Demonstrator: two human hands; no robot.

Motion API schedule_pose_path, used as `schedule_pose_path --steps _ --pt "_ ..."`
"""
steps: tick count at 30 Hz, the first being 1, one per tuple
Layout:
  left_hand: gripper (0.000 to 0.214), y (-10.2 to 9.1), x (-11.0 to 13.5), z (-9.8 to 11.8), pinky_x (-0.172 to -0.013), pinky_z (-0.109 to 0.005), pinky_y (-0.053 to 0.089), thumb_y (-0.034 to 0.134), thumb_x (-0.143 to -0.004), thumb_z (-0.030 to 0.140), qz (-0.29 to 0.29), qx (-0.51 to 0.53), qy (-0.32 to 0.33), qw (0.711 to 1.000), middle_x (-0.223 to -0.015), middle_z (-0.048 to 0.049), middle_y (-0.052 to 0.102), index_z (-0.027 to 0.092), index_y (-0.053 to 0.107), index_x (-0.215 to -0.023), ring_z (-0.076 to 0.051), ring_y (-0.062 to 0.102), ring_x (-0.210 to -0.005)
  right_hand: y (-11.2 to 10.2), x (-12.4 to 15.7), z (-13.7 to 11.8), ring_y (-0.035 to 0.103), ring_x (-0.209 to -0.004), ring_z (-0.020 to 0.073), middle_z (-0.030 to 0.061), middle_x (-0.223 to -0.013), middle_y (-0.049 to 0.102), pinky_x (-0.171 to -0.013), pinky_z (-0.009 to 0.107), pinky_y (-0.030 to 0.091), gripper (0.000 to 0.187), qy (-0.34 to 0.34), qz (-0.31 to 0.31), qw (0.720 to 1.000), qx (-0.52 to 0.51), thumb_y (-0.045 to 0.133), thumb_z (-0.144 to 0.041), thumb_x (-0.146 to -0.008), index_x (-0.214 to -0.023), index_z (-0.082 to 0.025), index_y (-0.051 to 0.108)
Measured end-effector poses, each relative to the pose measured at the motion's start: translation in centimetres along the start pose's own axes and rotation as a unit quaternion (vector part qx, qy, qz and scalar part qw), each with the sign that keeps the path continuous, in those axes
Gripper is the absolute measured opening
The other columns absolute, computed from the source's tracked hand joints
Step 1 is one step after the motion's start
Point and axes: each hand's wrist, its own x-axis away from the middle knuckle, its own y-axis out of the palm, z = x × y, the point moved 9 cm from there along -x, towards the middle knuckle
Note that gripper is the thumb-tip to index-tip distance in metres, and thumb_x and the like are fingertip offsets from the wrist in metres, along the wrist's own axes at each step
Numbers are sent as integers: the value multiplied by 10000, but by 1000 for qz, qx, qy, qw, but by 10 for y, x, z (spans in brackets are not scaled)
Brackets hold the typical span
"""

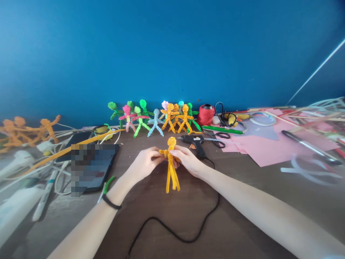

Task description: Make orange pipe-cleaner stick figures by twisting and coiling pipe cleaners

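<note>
Both my hands hold an orange pipe-cleaner figure [171,169] above the brown table [188,216]. It has a coiled head on top and long loose legs hanging down. My left hand [147,162] pinches the figure's left arm stub. My right hand [185,158] pinches its body at the right side. A black band sits on my left wrist.
A row of finished pipe-cleaner figures [153,118] in green, pink, blue and orange stands at the blue wall. More orange figures [27,133] lie far left. A black glue gun [195,142] with its cable, scissors [218,140], red thread spool [205,115], pink paper [269,147] and a phone [91,165] surround my hands.
</note>
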Motion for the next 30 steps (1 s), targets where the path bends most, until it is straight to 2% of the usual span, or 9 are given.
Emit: schedule_pose_path --steps 6,11,16,20,25,30 --pt "242 -3 0 -7 -688 -253 419 468 -786 340 14 -16 -12 1000 -808 -25 631 189 657 -769 -167 573 -752 -1 0 4 419 -417 67 -54 -490 460 -424 209 299 156 10 -6 1000 2 449 -297 -766 -682 -166 454" --pt "288 -6 0 -12 -666 -260 404 455 -770 416 -18 -30 -47 998 -794 -22 652 187 630 -780 -183 569 -735 2 0 2 409 -436 64 -53 -512 445 -429 200 309 144 8 -18 1000 15 451 -289 -761 -686 -166 454" --pt "228 -10 2 -17 -651 -268 392 449 -762 358 -42 -75 -76 993 -773 -8 661 203 615 -774 -189 575 -709 11 3 -2 405 -451 59 -45 -555 442 -438 197 319 161 -2 -66 996 61 470 -295 -756 -672 -157 462" --pt "191 -7 2 -15 -695 -262 396 443 -760 307 -55 -44 -69 995 -810 9 666 217 610 -784 -181 583 -754 18 6 -1 390 -461 64 -42 -567 446 -443 199 321 97 7 -86 991 106 442 -233 -749 -718 -153 488" --pt "197 -11 3 -13 -649 -261 403 445 -760 343 -33 -33 -89 995 -762 11 653 203 583 -753 -171 572 -693 19 8 -1 396 -510 69 -40 -599 454 -472 197 315 108 16 -69 987 145 444 -148 -691 -756 -146 530" --pt "212 -17 5 -6 -650 -267 413 414 -768 315 -13 -25 -91 995 -820 1 658 199 587 -806 -179 582 -729 16 8 -4 403 -522 73 -31 -611 466 -478 201 322 109 1 -48 986 158 450 -169 -701 -759 -142 539"
